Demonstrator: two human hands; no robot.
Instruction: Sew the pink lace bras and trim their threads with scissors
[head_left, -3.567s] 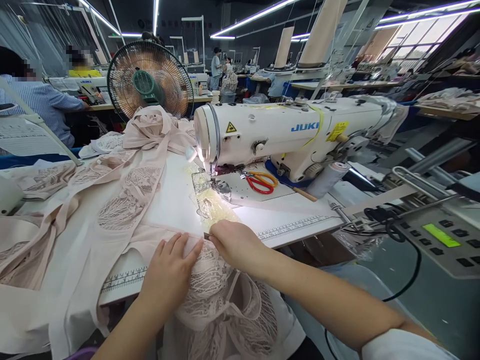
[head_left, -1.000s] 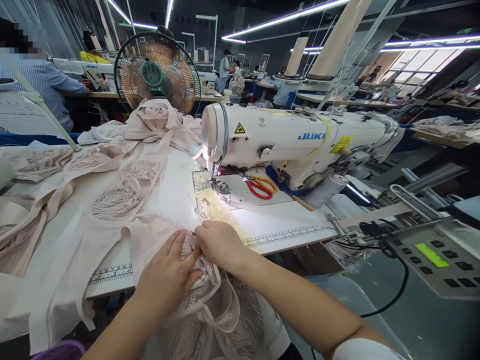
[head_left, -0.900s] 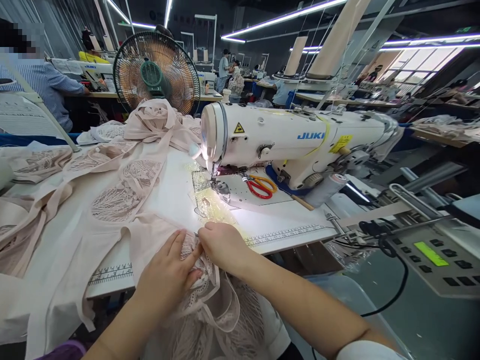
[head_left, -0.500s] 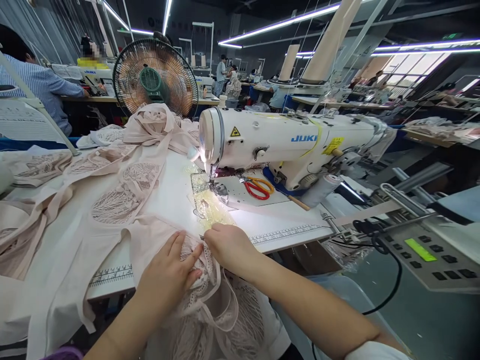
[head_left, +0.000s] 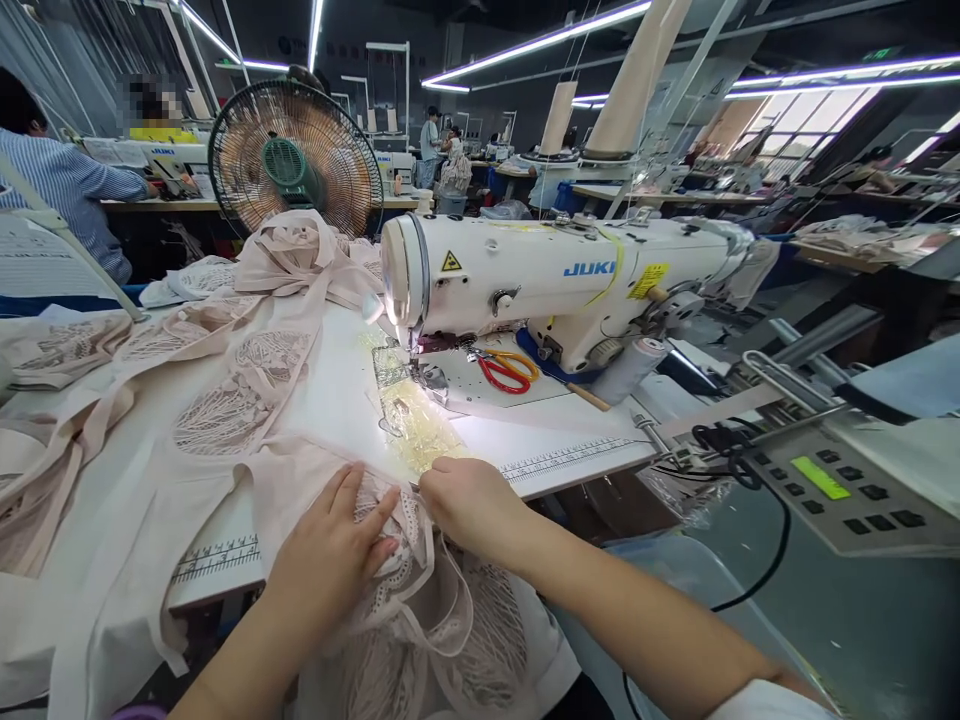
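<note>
My left hand [head_left: 334,545] lies on a pale pink lace bra [head_left: 390,540] at the table's front edge, thumb and forefinger spread, pressing the fabric. Beside it, my right hand [head_left: 472,500] is closed in a pinch close to the bra's scalloped lace edge. A tiny dark tip shows at its fingertips; the rest is hidden in the hand. Lace cups and straps of the bra hang down over my lap. Beyond the hands stands a white sewing machine [head_left: 487,280], its needle area lit, with yellowish tape [head_left: 420,425] on the table in front of it.
Red-and-yellow-handled scissors [head_left: 506,372] lie under the machine arm. More pale bras [head_left: 240,390] cover the table's left side. A fan [head_left: 296,155] stands behind them. At right are a thread cone [head_left: 637,370] and a control panel [head_left: 847,485]. Other people sit at machines farther back.
The view has shifted slightly, so the machine and fan sit farther left. My right hand has moved slightly right, away from my left hand, which stays on the bra.
</note>
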